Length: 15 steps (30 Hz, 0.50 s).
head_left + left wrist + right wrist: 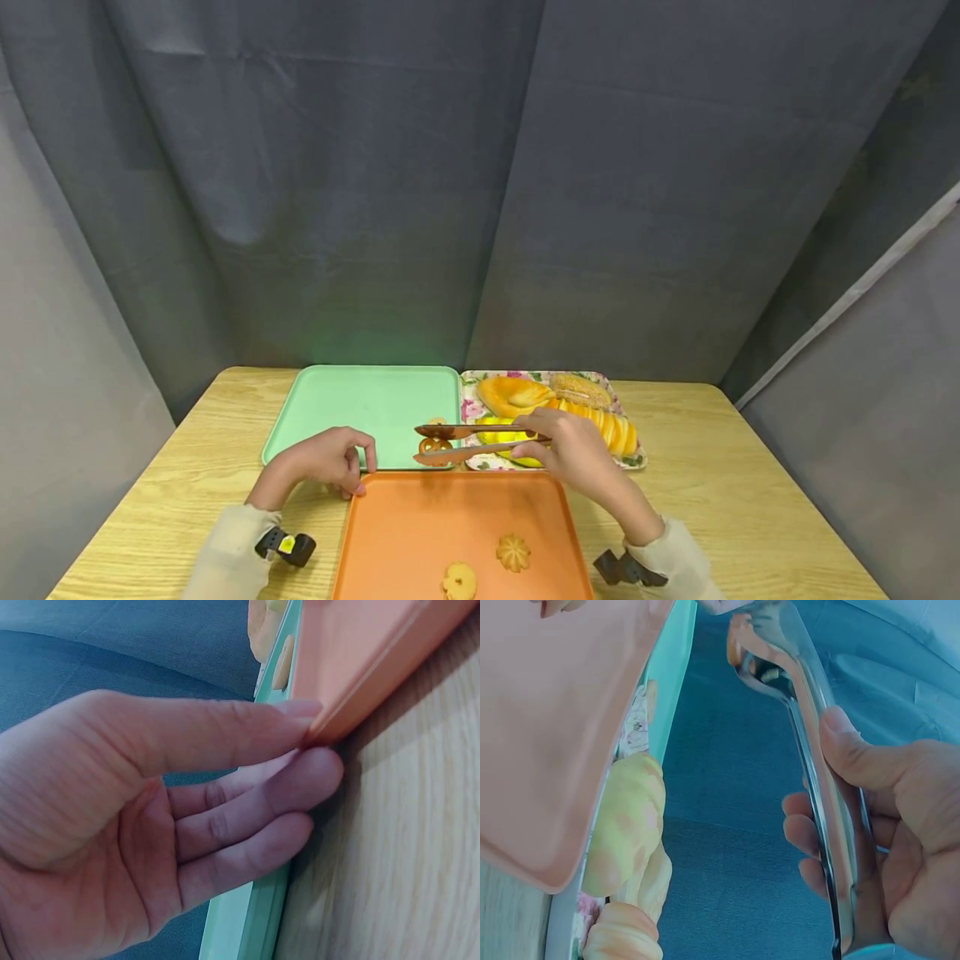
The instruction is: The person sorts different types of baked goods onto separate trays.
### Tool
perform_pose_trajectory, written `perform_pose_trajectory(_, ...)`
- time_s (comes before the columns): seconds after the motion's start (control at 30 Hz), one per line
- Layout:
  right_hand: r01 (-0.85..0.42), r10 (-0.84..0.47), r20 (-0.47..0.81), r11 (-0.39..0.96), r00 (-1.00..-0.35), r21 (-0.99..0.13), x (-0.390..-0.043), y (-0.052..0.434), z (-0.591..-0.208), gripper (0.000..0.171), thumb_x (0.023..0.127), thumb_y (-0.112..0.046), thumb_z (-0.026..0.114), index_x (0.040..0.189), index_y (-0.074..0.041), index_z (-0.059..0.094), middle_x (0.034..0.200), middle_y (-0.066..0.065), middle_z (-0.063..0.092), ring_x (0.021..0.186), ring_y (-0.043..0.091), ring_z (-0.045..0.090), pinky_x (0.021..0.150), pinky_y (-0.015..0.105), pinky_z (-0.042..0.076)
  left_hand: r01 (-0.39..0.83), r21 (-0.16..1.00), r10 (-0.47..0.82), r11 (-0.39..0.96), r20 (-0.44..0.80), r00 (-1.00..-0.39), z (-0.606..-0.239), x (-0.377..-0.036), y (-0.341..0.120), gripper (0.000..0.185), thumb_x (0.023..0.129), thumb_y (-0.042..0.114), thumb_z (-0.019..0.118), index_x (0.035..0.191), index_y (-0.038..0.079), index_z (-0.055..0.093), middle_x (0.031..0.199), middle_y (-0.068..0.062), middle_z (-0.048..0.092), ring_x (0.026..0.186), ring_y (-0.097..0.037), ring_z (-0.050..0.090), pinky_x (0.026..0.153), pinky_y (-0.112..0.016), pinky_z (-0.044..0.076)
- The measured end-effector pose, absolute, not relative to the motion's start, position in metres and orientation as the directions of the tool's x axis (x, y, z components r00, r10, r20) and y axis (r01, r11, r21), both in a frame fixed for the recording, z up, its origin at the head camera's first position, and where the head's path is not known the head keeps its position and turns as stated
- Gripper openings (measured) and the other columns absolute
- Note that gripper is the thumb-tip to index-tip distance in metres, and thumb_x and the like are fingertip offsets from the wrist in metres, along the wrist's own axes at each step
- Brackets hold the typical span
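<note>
Grey cloth hangs all around the pale wooden worktop (750, 467) where my hands are busy. Nearest me lies a flat orange plastic tray (420, 533) carrying two small flower-shaped biscuits, one (513, 552) near its middle and another (459, 581) at the near edge. Behind it on the left sits a mint-green plastic tray (360, 400), and just beside that on the right a flower-patterned tray (471, 408) loaded with a golden ring-shaped bun (512, 393), a seeded bread roll (579, 388) and a row of yellow-orange slices (611, 425). My left hand (330, 458) is at the far left corner of the orange tray: the wrist view shows the thumb lying along the top of the corner and a fingertip (315, 776) under its rim, pinching it, with the green tray's edge right below the fingers. My right hand (573, 450) grasps a pair of shiny metal tongs (472, 442), fingers and thumb wrapped round both arms near the handle end. The tongs reach leftward over the near right corner of the green tray, their tips slightly parted, with a small brown pretzel-shaped biscuit (435, 445) between them; whether it is lifted or resting on the tray I cannot tell.
</note>
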State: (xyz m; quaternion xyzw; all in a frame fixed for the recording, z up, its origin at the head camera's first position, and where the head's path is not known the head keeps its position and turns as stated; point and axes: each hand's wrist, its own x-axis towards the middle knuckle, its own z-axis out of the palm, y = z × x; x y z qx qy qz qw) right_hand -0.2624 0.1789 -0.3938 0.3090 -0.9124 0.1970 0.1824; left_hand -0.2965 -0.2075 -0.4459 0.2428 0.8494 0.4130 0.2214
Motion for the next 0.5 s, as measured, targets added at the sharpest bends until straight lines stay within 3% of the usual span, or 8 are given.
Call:
perform_pose_trajectory(0.1, -0.599, -0.43, 0.493, 0.759, -0.756, -0.256, -0.262, 0.178, -0.392, 0.035, 0.079, -0.032, 0.084, 0.107, -0.013, 0.08, 0.086, -0.001, 0.073, 0.06, 0.0, 0.048, 0.054, 0.019, 0.038, 0.23, 0.81, 0.597, 0.539, -0.175, -0.783, -0.446, -0.297, -0.208, 0.02, 0.081, -0.007, 0.078, 0.096, -0.002, 0.065, 0.064, -0.017, 0.067, 0.058, -0.022, 0.067, 0.054, -0.034, 0.051)
perform_pose_trajectory(0.27, -0.566, -0.337, 0.591, 0.784, -0.733, -0.255, -0.266, 0.177, -0.392, 0.036, 0.074, -0.028, 0.087, 0.104, -0.009, 0.08, 0.082, 0.002, 0.071, 0.059, 0.006, 0.053, 0.053, 0.019, 0.039, 0.228, 0.809, 0.599, 0.542, -0.181, -0.78, -0.449, -0.298, -0.208, 0.02, 0.081, -0.008, 0.077, 0.096, -0.002, 0.065, 0.065, -0.017, 0.068, 0.057, -0.02, 0.067, 0.053, -0.032, 0.052)
perform_pose_trajectory(0.5, -0.502, -0.254, 0.599, 0.814, -0.759, -0.291, -0.274, 0.175, -0.389, 0.038, 0.075, -0.026, 0.088, 0.105, -0.005, 0.08, 0.067, -0.001, 0.053, 0.05, 0.004, 0.034, 0.045, 0.02, 0.028, 0.219, 0.801, 0.591, 0.557, -0.196, -0.783, -0.454, -0.298, -0.207, 0.02, 0.081, -0.007, 0.078, 0.096, 0.0, 0.067, 0.065, -0.011, 0.069, 0.057, -0.02, 0.067, 0.054, -0.032, 0.051)
